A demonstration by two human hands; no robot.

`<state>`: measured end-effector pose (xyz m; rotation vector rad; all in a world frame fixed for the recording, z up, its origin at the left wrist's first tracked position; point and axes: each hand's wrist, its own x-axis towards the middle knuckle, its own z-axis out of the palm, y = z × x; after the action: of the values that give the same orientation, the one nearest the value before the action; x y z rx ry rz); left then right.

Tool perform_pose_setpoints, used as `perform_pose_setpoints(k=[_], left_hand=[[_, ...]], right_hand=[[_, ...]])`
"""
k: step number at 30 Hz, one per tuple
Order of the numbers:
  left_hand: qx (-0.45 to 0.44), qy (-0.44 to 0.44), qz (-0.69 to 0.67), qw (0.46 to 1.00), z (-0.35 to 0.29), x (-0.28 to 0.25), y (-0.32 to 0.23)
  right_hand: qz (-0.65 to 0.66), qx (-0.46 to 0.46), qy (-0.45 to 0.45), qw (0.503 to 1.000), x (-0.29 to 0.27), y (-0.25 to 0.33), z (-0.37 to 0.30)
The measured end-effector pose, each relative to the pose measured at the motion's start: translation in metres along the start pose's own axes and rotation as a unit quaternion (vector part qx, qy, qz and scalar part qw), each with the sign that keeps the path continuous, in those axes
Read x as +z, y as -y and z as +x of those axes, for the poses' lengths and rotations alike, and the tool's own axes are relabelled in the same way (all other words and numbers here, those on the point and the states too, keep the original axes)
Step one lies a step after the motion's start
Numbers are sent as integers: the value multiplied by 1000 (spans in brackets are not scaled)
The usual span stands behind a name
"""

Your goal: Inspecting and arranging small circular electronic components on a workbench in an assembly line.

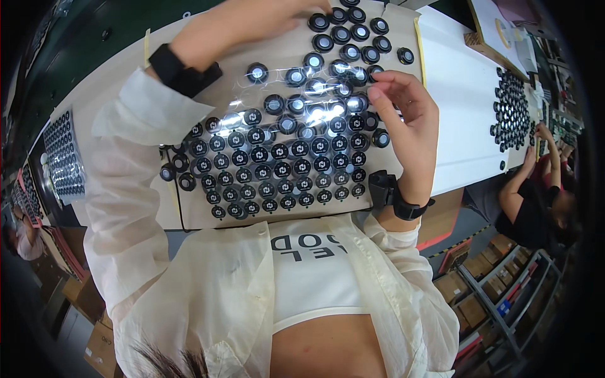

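Note:
My right hand is at the right edge of a clear plastic sheet, its thumb and forefinger closed on the film's upper corner. Rows of round black labels with white marks cover the sheet's nearer part, while its far part is bare and glossy. Under and beyond the film lie many black round caps with pale grey centres. My left hand reaches across the far side of the table, close to the farthest caps. Motion blur and the picture's top edge hide its fingers.
More black caps sit by the sheet's left side, near a thin dark cable. Another label sheet lies far left. At right, a white table bears a cluster of black caps; a co-worker sits there.

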<state>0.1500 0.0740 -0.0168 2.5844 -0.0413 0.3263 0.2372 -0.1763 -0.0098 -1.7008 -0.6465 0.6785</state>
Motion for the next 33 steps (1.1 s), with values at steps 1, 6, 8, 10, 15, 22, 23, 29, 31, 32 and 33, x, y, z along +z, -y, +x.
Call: perform_pose_setpoints(k=[1,6,8,10,15,22,23,29,31,32,33], left_hand=[[10,36,-3,999,6,6,-2],[21,52,74,996,3,9,-1],[-43,55,46,996,-1,-4,-16],[-107,58,18,992,-12,-9,-27],[23,58,-15,998,-55,17,-62],[21,49,4,999,-70,63,-84],[22,49,2,999,-72,66,-83],[18,23,30,999,-75,75,-88],[15,21,27,999,-74,76,-89],[15,21,25,999,-74,77,-89],[13,21,23,999,-74,77,-89]], right_hand=[[-61,-31,21,997,0,2,1],[-232,-101,106,962,4,7,4],[-241,-101,136,956,6,6,6],[-249,-100,168,949,6,5,9],[-344,-156,194,906,1,4,24],[-345,-80,296,887,-8,4,53],[-341,-55,325,880,-10,5,58],[-387,-126,359,840,-11,6,55],[-409,-171,344,828,-11,9,42],[-434,-185,314,824,-9,12,35],[-460,-199,283,818,-8,17,28]])
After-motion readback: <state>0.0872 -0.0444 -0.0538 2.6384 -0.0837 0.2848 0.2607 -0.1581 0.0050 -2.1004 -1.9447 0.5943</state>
